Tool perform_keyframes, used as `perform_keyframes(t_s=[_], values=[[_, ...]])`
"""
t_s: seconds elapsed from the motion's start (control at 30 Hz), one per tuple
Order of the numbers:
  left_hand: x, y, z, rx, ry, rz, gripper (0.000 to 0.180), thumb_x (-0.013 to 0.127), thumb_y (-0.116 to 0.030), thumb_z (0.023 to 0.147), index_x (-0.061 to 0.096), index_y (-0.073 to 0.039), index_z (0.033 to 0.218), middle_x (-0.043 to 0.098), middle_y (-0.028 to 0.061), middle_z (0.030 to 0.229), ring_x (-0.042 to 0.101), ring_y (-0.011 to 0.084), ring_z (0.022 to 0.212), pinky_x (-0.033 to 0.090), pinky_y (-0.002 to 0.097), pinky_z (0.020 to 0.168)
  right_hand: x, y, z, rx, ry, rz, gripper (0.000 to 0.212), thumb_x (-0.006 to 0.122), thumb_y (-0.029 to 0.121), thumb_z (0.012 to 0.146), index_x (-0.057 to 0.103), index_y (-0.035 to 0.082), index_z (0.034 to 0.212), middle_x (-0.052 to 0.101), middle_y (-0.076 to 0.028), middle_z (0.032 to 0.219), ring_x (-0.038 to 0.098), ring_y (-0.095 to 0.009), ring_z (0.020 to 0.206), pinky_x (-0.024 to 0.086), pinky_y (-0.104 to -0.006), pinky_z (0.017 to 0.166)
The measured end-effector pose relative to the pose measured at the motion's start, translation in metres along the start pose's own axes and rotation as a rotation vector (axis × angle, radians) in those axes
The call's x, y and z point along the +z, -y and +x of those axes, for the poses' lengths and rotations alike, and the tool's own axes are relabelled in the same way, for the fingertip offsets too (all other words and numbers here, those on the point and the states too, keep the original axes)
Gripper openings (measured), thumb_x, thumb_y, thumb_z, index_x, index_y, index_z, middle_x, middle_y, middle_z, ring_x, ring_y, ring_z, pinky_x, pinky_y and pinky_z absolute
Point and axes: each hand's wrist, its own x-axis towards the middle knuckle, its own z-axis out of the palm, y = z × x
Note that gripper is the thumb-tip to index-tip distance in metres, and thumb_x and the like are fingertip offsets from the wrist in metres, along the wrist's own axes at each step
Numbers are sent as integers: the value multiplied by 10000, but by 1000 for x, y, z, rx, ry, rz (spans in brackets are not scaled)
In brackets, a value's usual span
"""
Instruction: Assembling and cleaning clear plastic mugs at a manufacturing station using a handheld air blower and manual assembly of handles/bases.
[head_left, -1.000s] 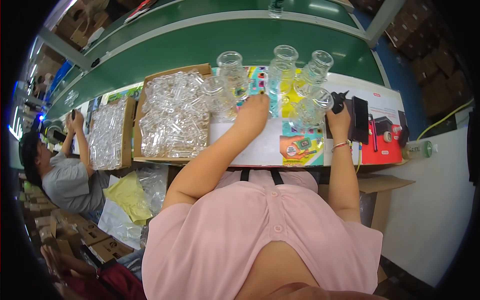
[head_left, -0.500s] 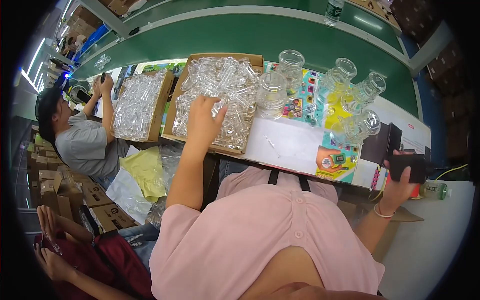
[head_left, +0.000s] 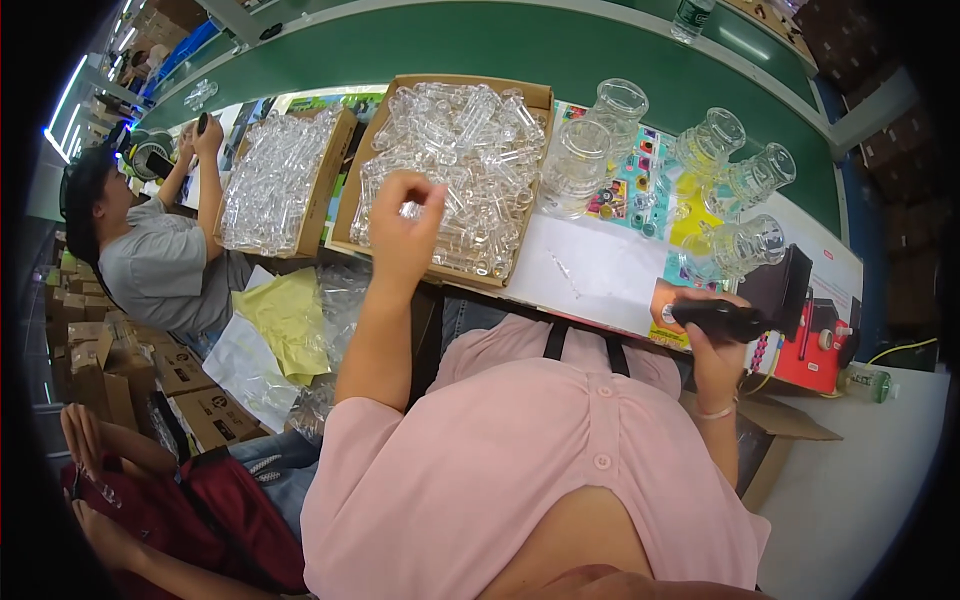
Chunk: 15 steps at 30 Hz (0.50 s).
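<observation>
My left hand (head_left: 405, 235) is closed over the near part of an open cardboard box (head_left: 347, 222) heaped with small clear glass tubes (head_left: 455, 150). Its thumb and fingers curl together, and whatever they may hold is hidden. In my right hand (head_left: 715, 365) is a black elongated handheld device (head_left: 722, 319), its kind unclear, held above the front edge of the table. One clear tube (head_left: 565, 268) lies alone on a white sheet (head_left: 590, 262) between my hands. Several clear glass vessels (head_left: 578, 165) with flared rims stand or lie beyond it.
Left of my box is a second box (head_left: 322, 195) of clear tubes, where a co-worker (head_left: 165, 245) sits. Another person's hands (head_left: 95, 480) are at lower left. A black case (head_left: 785, 285) and red box (head_left: 808, 355) lie at right, near a bottle (head_left: 868, 383).
My right hand has brought the black device leftward from beside the black case. My left hand's fingers have curled together over the tubes. The view has shifted slightly.
</observation>
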Motion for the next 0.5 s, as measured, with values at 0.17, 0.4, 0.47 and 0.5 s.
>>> perform_keyframes(t_s=[0.17, 0.4, 0.47, 0.5], values=[[-23, -10, -16, 53, -24, 77, 129, 648, -55, 730, 566, -32, 827, 556, 98, 839, 534, 220, 751, 434, 304, 687, 17, -39, 21, 42, 109, 25, 322, 587, -43, 735, 467, 8, 1029, 574, -139, 1033, 548, -198, 966, 415, -310, 874], [43, -24, -24, 571, 524, 570, 173, 561, -33, 685, 598, -42, 853, 562, 85, 948, 501, 277, 939, 406, 369, 821, 27, -43, 18, 85, 181, -47, 317, 568, -87, 730, 481, 15, 1017, 570, -124, 1054, 542, -177, 977, 420, -296, 875], [54, -12, -19, 600, 582, 657, 167, 566, -69, 668, 595, -38, 829, 555, 77, 903, 492, 258, 908, 405, 350, 804, 25, -40, 14, 86, 190, -52, 319, 567, -87, 733, 483, 20, 1022, 566, -115, 1051, 538, -163, 977, 422, -271, 861], [60, -10, -14, 625, 638, 747, 171, 570, -104, 650, 591, -33, 804, 548, 69, 858, 484, 239, 877, 404, 331, 788, 22, -40, 13, 88, 170, -61, 319, 567, -87, 733, 483, 20, 1022, 566, -115, 1051, 538, -163, 977, 422, -271, 861]])
